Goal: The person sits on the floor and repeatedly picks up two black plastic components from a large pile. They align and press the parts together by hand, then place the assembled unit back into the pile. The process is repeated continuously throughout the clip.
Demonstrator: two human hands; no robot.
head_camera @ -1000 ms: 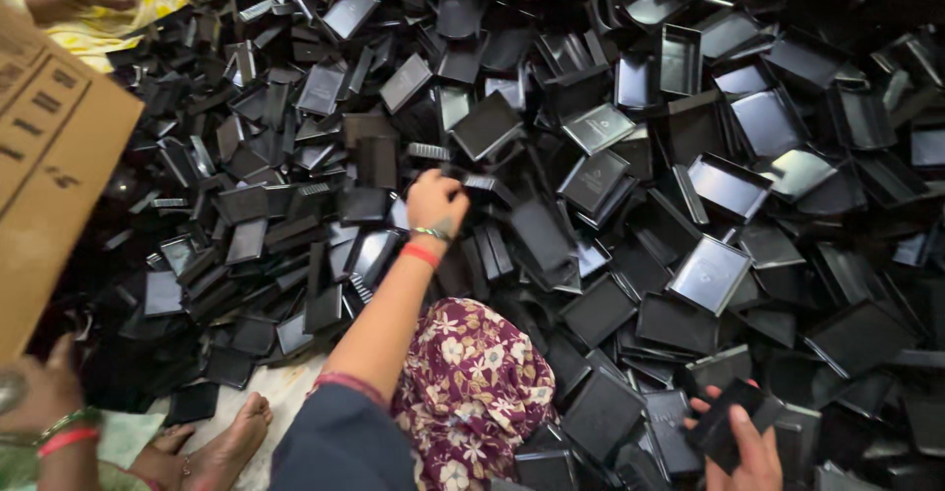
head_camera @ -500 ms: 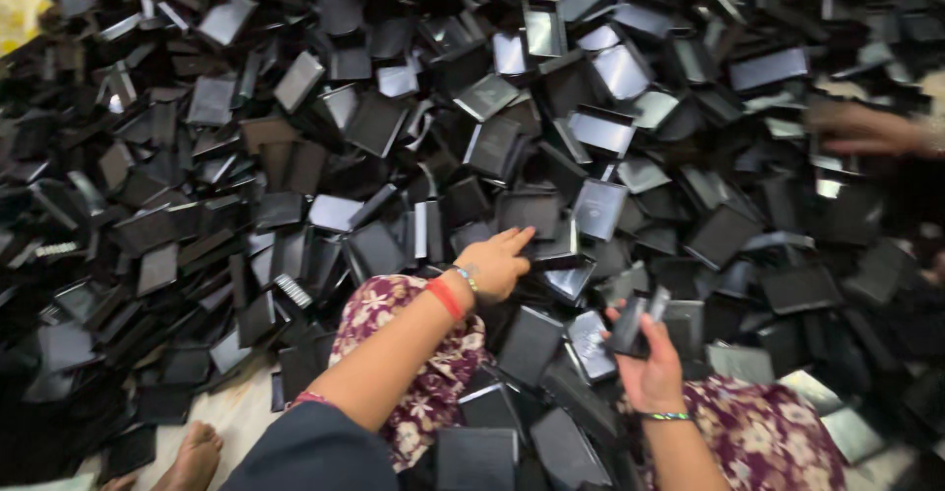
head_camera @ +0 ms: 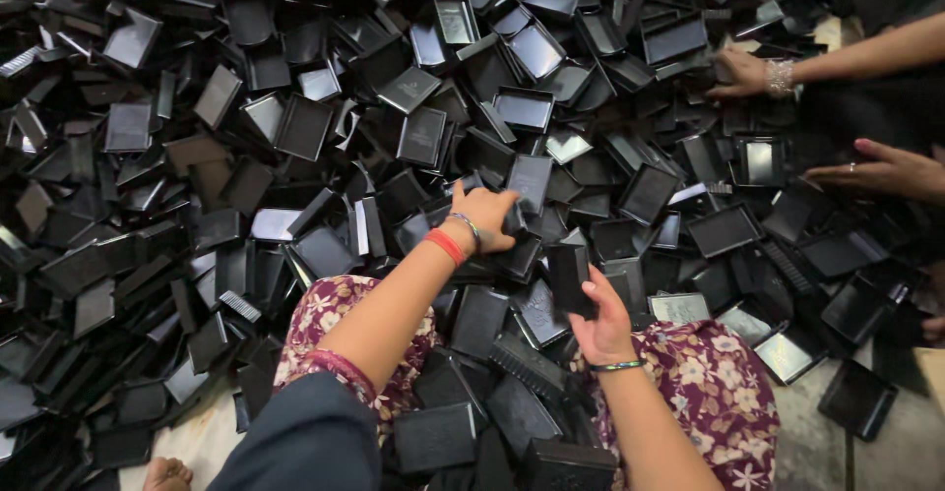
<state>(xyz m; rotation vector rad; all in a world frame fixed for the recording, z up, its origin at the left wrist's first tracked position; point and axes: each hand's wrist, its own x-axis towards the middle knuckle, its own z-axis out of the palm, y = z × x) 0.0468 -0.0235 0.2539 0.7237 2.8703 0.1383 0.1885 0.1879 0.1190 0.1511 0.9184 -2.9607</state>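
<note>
our left hand (head_camera: 484,217) reaches forward, fingers curled down onto a black tray (head_camera: 529,182) in the heap (head_camera: 295,137); our right hand (head_camera: 600,326) grips an upright black lid piece (head_camera: 569,276) above our floral lap (head_camera: 709,383). nearby trays lie empty.

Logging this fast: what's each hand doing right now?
Left hand: closed on a black tray in the pile.
Right hand: holding a black tray upright.

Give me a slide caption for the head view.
Left hand reaches into a heap of black trays; right hand holds one tray.
</note>
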